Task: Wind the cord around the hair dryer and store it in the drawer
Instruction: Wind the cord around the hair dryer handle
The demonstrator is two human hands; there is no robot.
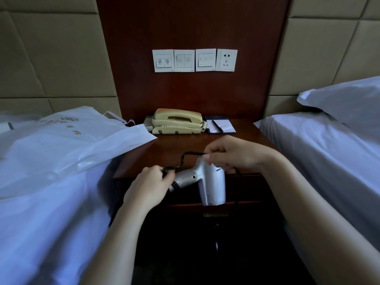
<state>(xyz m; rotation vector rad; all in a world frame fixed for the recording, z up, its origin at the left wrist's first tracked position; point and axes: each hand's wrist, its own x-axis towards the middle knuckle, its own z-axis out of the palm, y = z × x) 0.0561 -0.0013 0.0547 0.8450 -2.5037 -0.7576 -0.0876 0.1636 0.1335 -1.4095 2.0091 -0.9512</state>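
The hair dryer (207,182) looked like silvery plastic with a soft satin sheen, its cord (185,156) matt black. The tabletop (174,146) was dark reddish wood, smooth and polished. At twelve o'clock the telephone (176,121) was cream plastic. At nine o'clock a crinkled, glossy white plastic bag (72,145) lay on matt cloth sheets (51,212).

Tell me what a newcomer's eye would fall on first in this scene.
The two hands at centre front draw the eye: the left hand grips the handle of the silver hair dryer, and the right hand pinches its black cord. Behind them a cream telephone sits at the back of the dark nightstand, with white wall switches above.
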